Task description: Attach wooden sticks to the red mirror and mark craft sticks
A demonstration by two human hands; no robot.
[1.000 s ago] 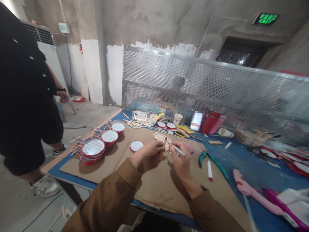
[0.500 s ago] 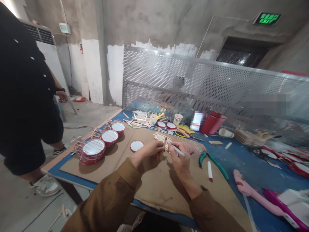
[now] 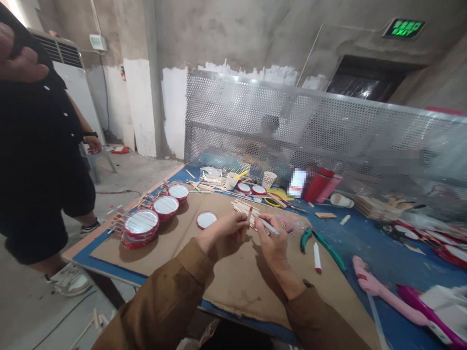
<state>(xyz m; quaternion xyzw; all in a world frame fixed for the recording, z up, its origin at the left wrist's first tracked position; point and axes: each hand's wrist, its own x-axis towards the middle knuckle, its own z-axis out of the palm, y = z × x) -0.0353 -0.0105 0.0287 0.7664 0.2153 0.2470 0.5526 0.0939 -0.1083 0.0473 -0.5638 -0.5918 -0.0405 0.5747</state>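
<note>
Right fingers (image 3: 263, 227) clamped on white marker (image 3: 270, 228); left fingers (image 3: 241, 227) pinch a craft stick (image 3: 250, 215) (both grips close, steady, above the cardboard sheet (image 3: 241, 287)).

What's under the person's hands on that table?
A brown cardboard sheet lies under the left hand, holding a wooden stick, and the right hand, holding a white marker, over a blue tabletop. The tabletop beneath is covered.

toy drums (image 3: 141, 222): red rims, white faces | pliers (image 3: 324, 249): teal handles | tabletop (image 3: 368, 262): blue | screen (image 3: 277, 112): grey, dotted
</note>
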